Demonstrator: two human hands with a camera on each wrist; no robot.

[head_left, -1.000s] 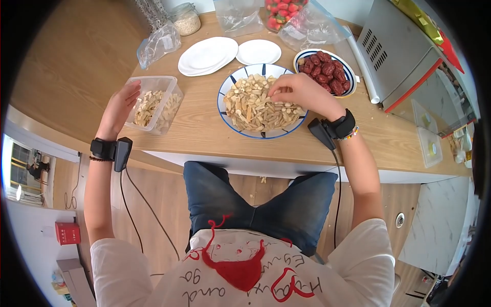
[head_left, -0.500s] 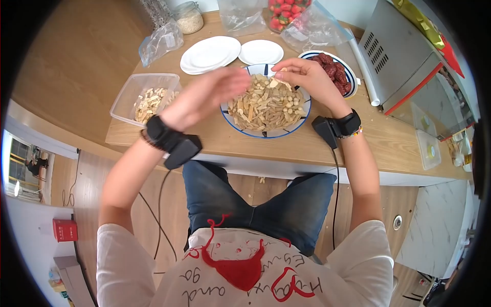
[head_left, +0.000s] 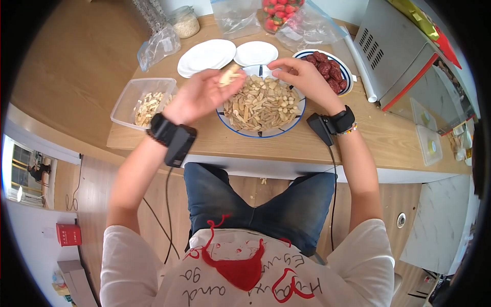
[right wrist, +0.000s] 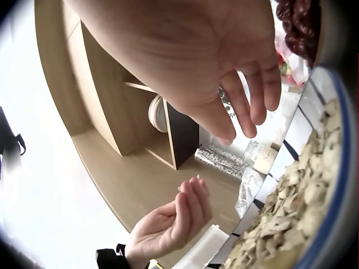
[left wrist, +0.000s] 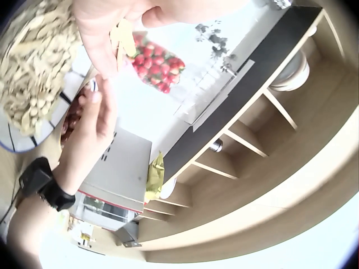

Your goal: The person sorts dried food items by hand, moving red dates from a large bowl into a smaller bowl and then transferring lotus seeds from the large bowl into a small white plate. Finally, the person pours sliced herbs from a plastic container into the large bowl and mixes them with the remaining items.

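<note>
In the head view my left hand (head_left: 202,94) is cupped palm up at the left rim of the bowl. Pale dried slices (head_left: 229,75) lie in it, held by its curled fingers; the left wrist view shows the slices (left wrist: 122,42) beside the fingers. My right hand (head_left: 302,79) hangs over the bowl's far right edge, fingers loosely bent and nothing in them, as the right wrist view confirms. Below both hands sits a white bowl with a blue rim (head_left: 261,134), heaped with mixed dried slices (head_left: 263,105).
At the left stands a clear plastic box (head_left: 123,105) with some pale slices. White plates (head_left: 204,55) lie behind the bowl. Red dates (head_left: 327,71) fill a dish at the right, near a grey appliance (head_left: 388,51). Plastic bags (head_left: 235,20) and strawberries (head_left: 281,10) stand at the back.
My left hand has swung from the plastic box to the bowl and turned palm up. The slices my right hand pinched above the bowl now lie in the left, and the right is empty.
</note>
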